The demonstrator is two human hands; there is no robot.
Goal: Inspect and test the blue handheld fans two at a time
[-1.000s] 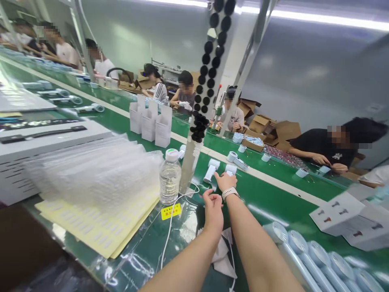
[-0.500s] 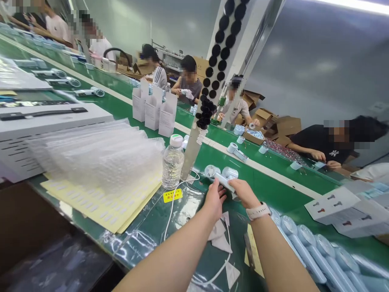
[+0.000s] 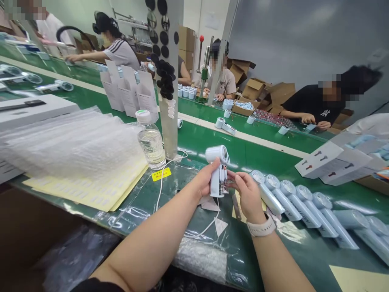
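Observation:
My left hand [image 3: 206, 178] is closed around a light-blue handheld fan [image 3: 215, 184], its thumb near the top of the handle. The fan stands nearly upright above the table, round head up. One side of its handle is open, with wiring or a circuit board showing inside. My right hand [image 3: 247, 192] wears a pale wristband. Its thumb and fingertips are pinched at the open side of the handle; exactly which part they grip is too small to tell. A white cable [image 3: 209, 225] lies on the table below, beside small white paper triangles [image 3: 221, 227].
A row of light-blue fans [image 3: 293, 202] lies to the right, with white printed boxes [image 3: 319, 158] behind. On the left are a water bottle [image 3: 151, 140], clear plastic sleeves [image 3: 79, 142] and yellow label sheets [image 3: 118, 194]. A metal post [image 3: 169, 129] rises ahead. Several co-workers sit across the green belt.
The fan has turned from lying slanted between both hands to nearly upright, its open side toward my right hand. My right hand has moved down its side. My view has swung and levelled.

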